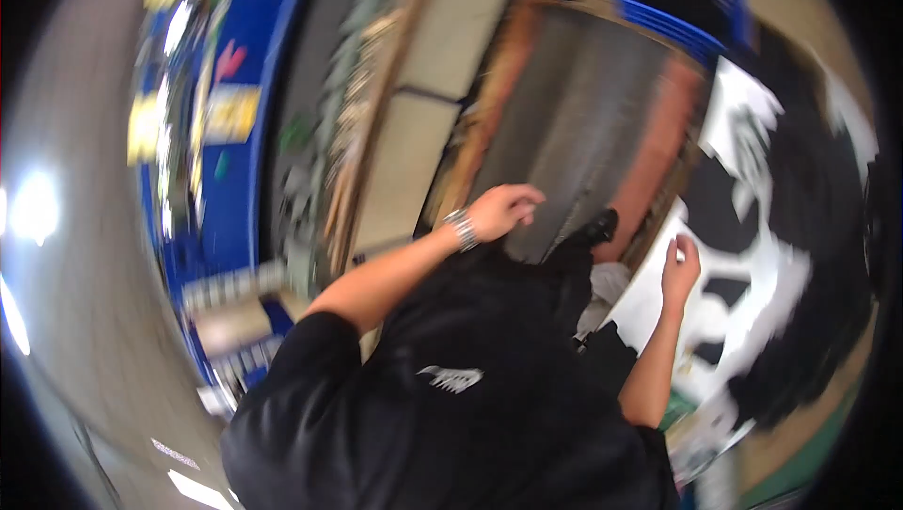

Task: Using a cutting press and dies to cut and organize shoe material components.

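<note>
My left hand (503,212), with a metal-banded watch (461,228) on its wrist, hovers over the near end of a long dark grey surface (564,134). Its fingers are loosely bent and apart, with nothing visible between them. On the right, my right hand (680,272) is raised in front of a white sheet (715,294) bearing black pieces. The fingers there curve with a gap, and no held thing shows. Dark cloth-like material (809,228) lies beyond that hand. Motion blurs much of the picture.
Reddish-brown edging (658,152) borders the grey surface. A blue plastic basket (691,21) with dark contents stands at the far right. To the left are pale panels (414,143) and a blue rack (230,181) carrying yellow items (230,113).
</note>
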`<control>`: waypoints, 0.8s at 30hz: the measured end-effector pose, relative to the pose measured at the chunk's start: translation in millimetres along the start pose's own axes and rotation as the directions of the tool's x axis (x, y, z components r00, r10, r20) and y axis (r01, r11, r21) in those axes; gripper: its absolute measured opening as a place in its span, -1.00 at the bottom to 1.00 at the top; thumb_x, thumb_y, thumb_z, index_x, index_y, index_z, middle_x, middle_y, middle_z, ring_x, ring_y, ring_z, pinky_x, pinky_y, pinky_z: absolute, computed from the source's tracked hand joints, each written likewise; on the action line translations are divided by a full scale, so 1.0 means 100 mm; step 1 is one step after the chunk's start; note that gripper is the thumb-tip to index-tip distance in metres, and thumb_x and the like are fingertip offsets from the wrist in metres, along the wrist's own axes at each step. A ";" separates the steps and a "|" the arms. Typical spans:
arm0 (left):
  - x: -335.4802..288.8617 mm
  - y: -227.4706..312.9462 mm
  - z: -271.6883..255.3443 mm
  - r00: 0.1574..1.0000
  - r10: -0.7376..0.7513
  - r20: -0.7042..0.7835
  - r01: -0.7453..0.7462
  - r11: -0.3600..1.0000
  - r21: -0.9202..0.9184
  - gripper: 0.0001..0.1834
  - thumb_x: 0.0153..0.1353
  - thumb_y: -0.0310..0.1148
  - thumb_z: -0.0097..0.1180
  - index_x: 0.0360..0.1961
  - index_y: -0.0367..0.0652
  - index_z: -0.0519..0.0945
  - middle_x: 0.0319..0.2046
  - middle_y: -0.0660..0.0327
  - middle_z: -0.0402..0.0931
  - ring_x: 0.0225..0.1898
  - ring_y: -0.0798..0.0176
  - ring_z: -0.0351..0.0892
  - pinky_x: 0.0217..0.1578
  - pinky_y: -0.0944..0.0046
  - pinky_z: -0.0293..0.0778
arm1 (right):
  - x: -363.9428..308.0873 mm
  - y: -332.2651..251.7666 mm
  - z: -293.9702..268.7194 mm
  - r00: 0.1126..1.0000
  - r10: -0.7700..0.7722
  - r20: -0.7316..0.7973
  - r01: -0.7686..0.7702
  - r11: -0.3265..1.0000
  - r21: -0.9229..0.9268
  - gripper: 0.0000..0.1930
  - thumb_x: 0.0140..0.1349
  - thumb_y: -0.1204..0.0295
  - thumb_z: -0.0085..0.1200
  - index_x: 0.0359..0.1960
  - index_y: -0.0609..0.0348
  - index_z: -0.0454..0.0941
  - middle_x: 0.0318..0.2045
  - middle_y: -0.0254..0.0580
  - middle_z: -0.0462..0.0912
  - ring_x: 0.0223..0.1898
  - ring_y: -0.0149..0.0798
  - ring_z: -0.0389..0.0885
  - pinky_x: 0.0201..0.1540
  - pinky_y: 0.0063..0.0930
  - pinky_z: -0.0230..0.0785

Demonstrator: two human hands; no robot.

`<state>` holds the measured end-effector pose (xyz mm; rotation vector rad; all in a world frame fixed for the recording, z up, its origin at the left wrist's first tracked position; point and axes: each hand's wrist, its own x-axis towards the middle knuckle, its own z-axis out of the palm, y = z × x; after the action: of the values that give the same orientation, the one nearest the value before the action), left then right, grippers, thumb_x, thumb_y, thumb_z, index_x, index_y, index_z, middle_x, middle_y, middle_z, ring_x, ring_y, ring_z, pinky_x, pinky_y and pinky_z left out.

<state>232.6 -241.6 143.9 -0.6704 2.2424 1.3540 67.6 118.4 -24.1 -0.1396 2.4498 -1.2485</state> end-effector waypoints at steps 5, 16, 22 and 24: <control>-0.83 -0.42 -0.51 0.918 -0.191 -0.349 0.031 0.909 -0.416 -0.76 0.49 -0.36 0.05 0.08 -0.18 0.62 -0.38 0.28 0.66 -0.33 0.40 0.65 -0.22 0.31 0.56 | 0.03 -1.40 0.87 0.822 -0.230 0.520 0.230 0.971 0.066 -0.77 0.40 0.43 0.18 0.01 0.29 0.61 -0.14 -0.10 0.72 -0.15 -0.28 0.69 -0.07 -0.38 0.55; -2.80 -2.32 -0.70 0.469 -0.573 -0.671 -0.305 0.608 -0.733 -0.74 0.48 -0.36 0.11 0.08 -0.28 0.61 -0.31 0.26 0.65 -0.27 0.39 0.68 -0.16 0.35 0.64 | -0.74 -4.53 3.06 0.110 -0.726 0.678 0.849 0.424 0.316 -0.79 0.30 0.48 0.26 -0.05 0.22 0.64 -0.18 -0.09 0.70 -0.17 -0.15 0.69 -0.11 -0.37 0.50; -3.46 -3.00 -1.09 0.333 -0.586 -0.739 -0.454 0.587 -0.670 -0.76 0.49 -0.41 0.10 0.08 -0.26 0.63 -0.31 0.29 0.65 -0.27 0.45 0.64 -0.17 0.39 0.59 | -1.33 -5.84 5.06 0.007 -0.755 0.656 0.904 0.286 0.319 -0.58 0.27 0.28 0.31 0.09 0.26 0.60 0.01 0.11 0.68 0.12 0.11 0.64 0.19 -0.17 0.47; -3.64 -3.16 -1.21 0.291 -0.578 -0.763 -0.458 0.616 -0.641 -0.76 0.46 -0.41 0.14 0.08 -0.26 0.63 -0.29 0.27 0.66 -0.27 0.46 0.63 -0.17 0.41 0.57 | -1.39 -6.19 5.58 0.069 -0.697 0.713 0.934 0.296 0.200 -0.51 0.26 0.18 0.32 0.11 0.24 0.60 0.02 0.11 0.68 0.14 0.08 0.64 0.22 -0.18 0.47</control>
<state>696.9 -412.2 193.0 -2.5746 1.9895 2.3344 355.7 -639.1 214.0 -2.0421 1.6573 -0.7564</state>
